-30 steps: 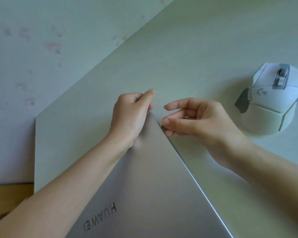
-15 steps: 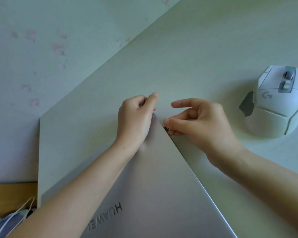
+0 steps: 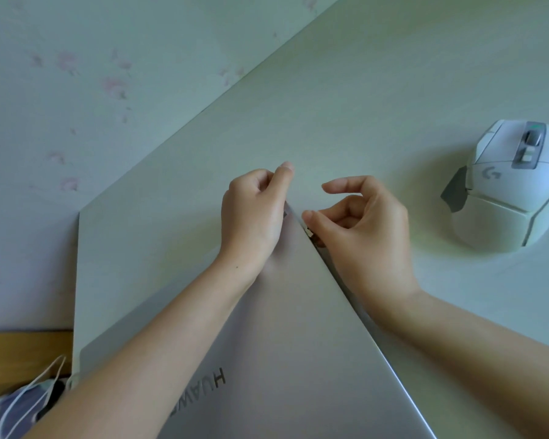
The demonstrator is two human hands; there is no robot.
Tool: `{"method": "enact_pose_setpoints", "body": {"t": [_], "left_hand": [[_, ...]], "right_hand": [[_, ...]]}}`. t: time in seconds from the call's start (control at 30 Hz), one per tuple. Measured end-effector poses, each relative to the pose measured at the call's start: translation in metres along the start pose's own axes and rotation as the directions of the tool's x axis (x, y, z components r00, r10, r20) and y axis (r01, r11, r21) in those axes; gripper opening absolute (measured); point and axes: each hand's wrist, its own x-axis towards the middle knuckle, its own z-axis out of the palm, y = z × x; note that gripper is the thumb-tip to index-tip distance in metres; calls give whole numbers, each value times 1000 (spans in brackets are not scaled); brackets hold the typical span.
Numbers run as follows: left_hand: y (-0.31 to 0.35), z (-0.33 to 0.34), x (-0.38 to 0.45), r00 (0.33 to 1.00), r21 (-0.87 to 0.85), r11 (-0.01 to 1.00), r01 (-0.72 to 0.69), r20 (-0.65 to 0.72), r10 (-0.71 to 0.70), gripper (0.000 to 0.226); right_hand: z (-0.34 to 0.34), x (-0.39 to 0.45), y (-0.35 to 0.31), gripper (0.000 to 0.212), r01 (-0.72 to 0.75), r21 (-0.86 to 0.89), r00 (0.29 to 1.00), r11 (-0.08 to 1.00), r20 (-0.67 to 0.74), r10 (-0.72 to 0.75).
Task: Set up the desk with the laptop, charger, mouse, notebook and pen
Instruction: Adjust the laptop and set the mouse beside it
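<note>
A closed silver laptop (image 3: 298, 343) with a HUAWEI logo lies on the pale desk (image 3: 362, 90), one corner pointing away from me. My left hand (image 3: 254, 217) grips that far corner, thumb stretched along its edge. My right hand (image 3: 362, 229) sits against the laptop's right side edge just below the corner. Its thumb and a curled finger pinch a small metal plug (image 3: 311, 233) at the edge, and the index finger is lifted. A white gaming mouse (image 3: 514, 185) rests on the desk to the right, apart from both hands. Charger, notebook and pen are out of view.
The desk meets a floral-patterned wall (image 3: 76, 90) at the left and back. Beyond the desk's left edge, at the bottom left, a face mask (image 3: 23, 403) with white loops lies by a wooden surface (image 3: 23, 346).
My right index finger has lifted and the thumb has moved a little down the laptop's edge. The left hand keeps its hold on the corner. The camera view has shifted slightly.
</note>
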Motion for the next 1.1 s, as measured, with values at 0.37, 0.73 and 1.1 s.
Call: {"method": "enact_pose_setpoints", "body": {"t": [0.37, 0.73, 1.1], "left_hand": [[-13, -9, -7, 999, 91, 995, -49, -10, 50, 26], [-49, -34, -44, 837, 499, 675, -543, 383, 390, 57], [-49, -33, -46, 848, 523, 668, -529, 357, 391, 60]], "right_hand": [[-11, -1, 2, 31, 277, -497, 958, 822, 204, -200], [-18, -20, 15, 64, 556, -774, 824, 302, 467, -321], [-12, -18, 27, 71, 512, -744, 857, 430, 406, -318]]}}
